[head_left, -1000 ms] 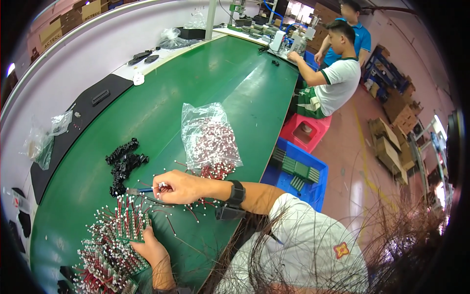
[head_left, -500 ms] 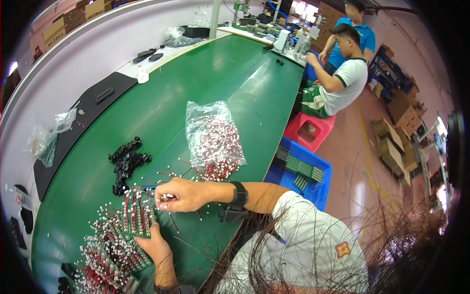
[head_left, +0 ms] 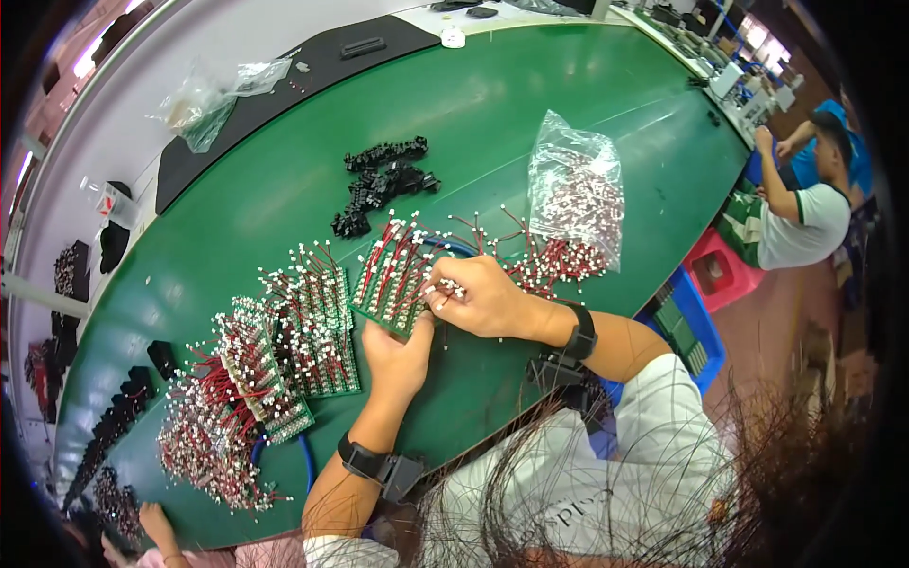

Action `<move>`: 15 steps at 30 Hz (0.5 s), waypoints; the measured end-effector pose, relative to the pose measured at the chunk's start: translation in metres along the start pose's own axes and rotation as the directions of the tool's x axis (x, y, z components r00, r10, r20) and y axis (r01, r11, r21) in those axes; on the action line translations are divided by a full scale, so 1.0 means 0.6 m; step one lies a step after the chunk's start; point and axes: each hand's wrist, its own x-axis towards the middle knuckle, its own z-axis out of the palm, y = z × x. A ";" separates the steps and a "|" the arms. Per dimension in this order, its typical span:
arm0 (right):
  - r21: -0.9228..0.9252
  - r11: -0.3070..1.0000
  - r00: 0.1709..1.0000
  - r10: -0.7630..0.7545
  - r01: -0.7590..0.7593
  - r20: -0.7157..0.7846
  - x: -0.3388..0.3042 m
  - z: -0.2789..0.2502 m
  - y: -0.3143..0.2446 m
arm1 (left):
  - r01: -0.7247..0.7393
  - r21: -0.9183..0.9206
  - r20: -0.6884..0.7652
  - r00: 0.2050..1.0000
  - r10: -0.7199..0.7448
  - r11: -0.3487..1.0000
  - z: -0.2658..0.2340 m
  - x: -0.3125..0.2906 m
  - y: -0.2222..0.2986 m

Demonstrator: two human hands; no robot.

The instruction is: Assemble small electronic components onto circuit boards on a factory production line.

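The board (head_left: 390, 284) has moved off the pile (head_left: 241, 388), left hand (head_left: 398, 360) gripping it, right hand (head_left: 488, 301) pinching wires (head_left: 451, 294).

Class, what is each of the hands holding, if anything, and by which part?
The left hand holds a board by its near edge. The right hand seems to hold wires; where along them is hidden.

The green table (head_left: 454, 114) bears a clear bag (head_left: 573, 189) of white-tipped wires; left of it lie black parts (head_left: 374, 194), farther left wired boards (head_left: 317, 336).
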 end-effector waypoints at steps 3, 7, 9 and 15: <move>-0.033 0.999 1.000 -0.011 0.011 -0.011 0.001 0.005 0.008 | -0.046 0.019 0.020 0.999 0.045 0.999 -0.005 -0.001 -0.008; -0.055 0.998 0.999 -0.033 0.031 -0.033 0.001 0.008 0.018 | -0.066 0.025 0.035 0.997 0.066 0.997 -0.001 -0.001 -0.008; -0.059 0.998 0.999 -0.040 0.038 -0.027 -0.002 0.008 0.015 | -0.100 0.009 0.049 0.994 0.099 0.995 0.002 -0.001 -0.007; -0.057 0.998 0.999 -0.041 0.040 -0.032 -0.003 0.007 0.018 | -0.103 0.102 0.054 0.994 0.098 0.989 0.000 -0.002 -0.018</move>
